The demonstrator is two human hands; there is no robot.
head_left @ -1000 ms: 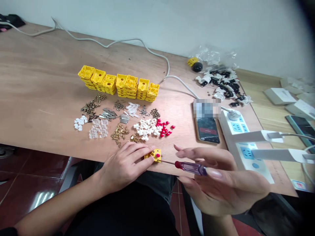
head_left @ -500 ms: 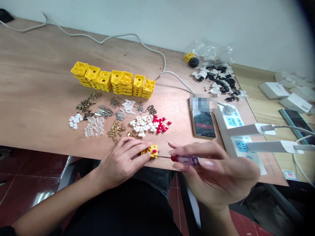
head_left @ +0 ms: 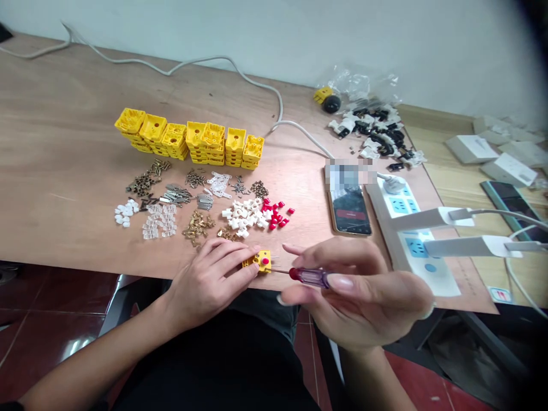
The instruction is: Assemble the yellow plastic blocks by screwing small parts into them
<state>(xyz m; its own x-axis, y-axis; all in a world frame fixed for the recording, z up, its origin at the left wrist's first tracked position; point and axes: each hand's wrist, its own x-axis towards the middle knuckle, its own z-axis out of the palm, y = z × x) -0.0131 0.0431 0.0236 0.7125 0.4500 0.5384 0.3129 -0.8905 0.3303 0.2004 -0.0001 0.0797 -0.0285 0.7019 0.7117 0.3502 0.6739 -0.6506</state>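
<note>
My left hand (head_left: 209,282) presses a small yellow housing (head_left: 266,268) against the table's front edge, fingers covering its left part. A red button (head_left: 265,261) sits on the housing, and thin metal pins stick out of its right side. In my right hand (head_left: 363,291) is a screwdriver (head_left: 310,277) with a clear purple handle and red collar, held between thumb and fingers. Its shaft points left, with the tip at the housing's lower right part. Just behind lie white plastic parts (head_left: 245,216), red caps (head_left: 273,214) and brass pieces (head_left: 198,227).
Stacked yellow housings (head_left: 207,142) stand farther back, with piles of screws (head_left: 143,184) and clear parts (head_left: 159,221) before them. A phone (head_left: 349,208) and a power strip (head_left: 411,234) with plugged-in chargers lie right. Black and white parts (head_left: 379,134) lie behind.
The view has shifted slightly. My right hand's fingers have changed position around the screwdriver, with the lower fingers spread more. My left hand still holds the housing.
</note>
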